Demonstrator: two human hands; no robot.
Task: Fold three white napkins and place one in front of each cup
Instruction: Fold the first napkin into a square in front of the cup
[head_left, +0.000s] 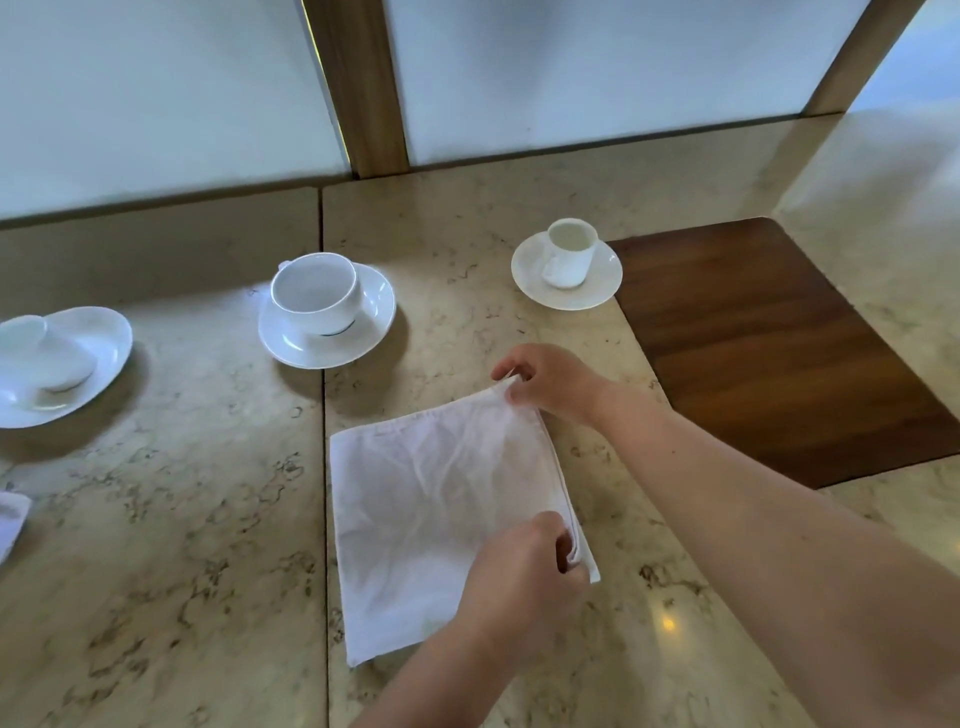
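Note:
A white napkin (431, 499) lies folded over on the marble counter, its layered edges along the right side. My right hand (550, 382) pinches the napkin's far right corner. My left hand (524, 566) pinches the near right corner, its fingers between the layers. Three white cups stand on saucers behind the napkin: a wide cup (314, 293) in the middle, a small tall cup (569, 252) at the right, and a third cup (44, 353) at the left edge, partly cut off. Part of another white napkin (10, 517) shows at the far left edge.
The marble counter (171, 545) has a seam running front to back just left of the napkin. A dark wooden inlay (769, 353) sits at the right, touching the small cup's saucer (522, 270). Frosted panels with wooden posts stand behind the counter.

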